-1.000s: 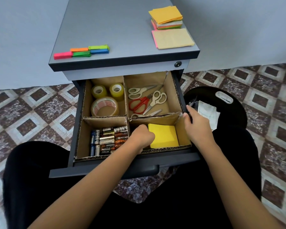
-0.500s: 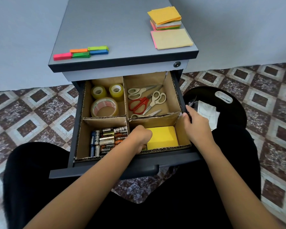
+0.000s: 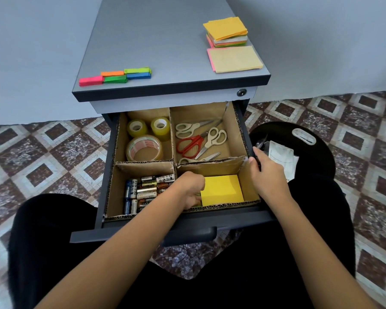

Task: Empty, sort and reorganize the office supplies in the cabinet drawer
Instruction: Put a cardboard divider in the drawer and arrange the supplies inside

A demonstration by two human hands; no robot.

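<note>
the drawer [image 3: 210,216] stands pulled out of the cabinet [image 3: 165,41], lined with a cardboard divider [image 3: 147,163] that makes four compartments. the yellow sticky note pad [image 3: 223,189] now lies flat on the floor of the front right compartment, where a second ago it sat higher and tipped up toward the camera. the left hand [image 3: 191,188] has sunk with it and its curled fingers hold the pad's left edge. the right hand [image 3: 269,175] has hardly moved; it grips the drawer's right wall, thumb on the cardboard and fingers over the outer side. batteries [image 3: 147,189] fill the front left compartment, tape rolls [image 3: 145,143] the back left and scissors [image 3: 198,141] the back right, all unchanged. on the cabinet top lie a stack of coloured notes [image 3: 226,33], a pale pad [image 3: 234,59] and bright index flags [image 3: 116,75], as before.
</note>
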